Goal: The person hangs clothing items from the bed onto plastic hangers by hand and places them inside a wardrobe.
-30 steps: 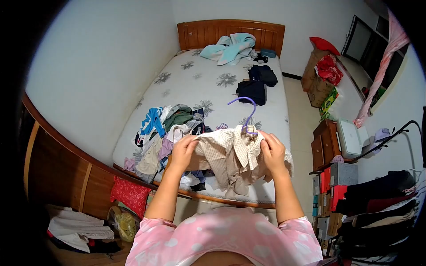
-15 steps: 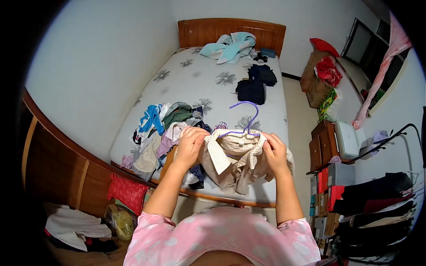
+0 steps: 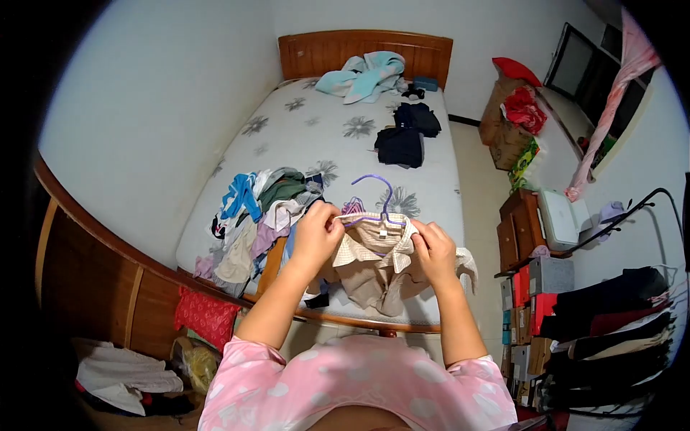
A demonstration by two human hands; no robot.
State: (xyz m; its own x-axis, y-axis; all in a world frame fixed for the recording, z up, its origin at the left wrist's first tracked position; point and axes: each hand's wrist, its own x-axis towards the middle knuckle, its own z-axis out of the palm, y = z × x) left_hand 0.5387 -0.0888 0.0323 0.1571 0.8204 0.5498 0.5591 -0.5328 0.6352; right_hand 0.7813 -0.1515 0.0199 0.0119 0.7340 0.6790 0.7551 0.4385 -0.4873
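Observation:
A beige checked shirt (image 3: 368, 276) hangs on a purple hanger (image 3: 389, 194) in front of me, above the near edge of the bed. The hanger's hook sticks up out of the collar and curves to the left. At the collar's left side my left hand (image 3: 317, 233) pinches the cloth between thumb and fingers. My right hand (image 3: 435, 248) grips the collar's right side in the same way. A white label shows inside the neck. The shirt's lower part droops toward the bed's end and partly hides it.
Left of the shirt lies a heap of mixed clothes (image 3: 251, 223) on the bed (image 3: 302, 144). Purple hangers (image 3: 353, 206) lie just behind the shirt. Dark folded clothes (image 3: 399, 147) and a light blue blanket (image 3: 363, 79) are farther back. Shoe boxes (image 3: 521, 316) and a clothes rack (image 3: 632, 219) stand at right.
The collar's left side has folded over less, and the hanger's hook has shifted left and slightly down. My left hand has moved right, and my right hand a little left, along the collar.

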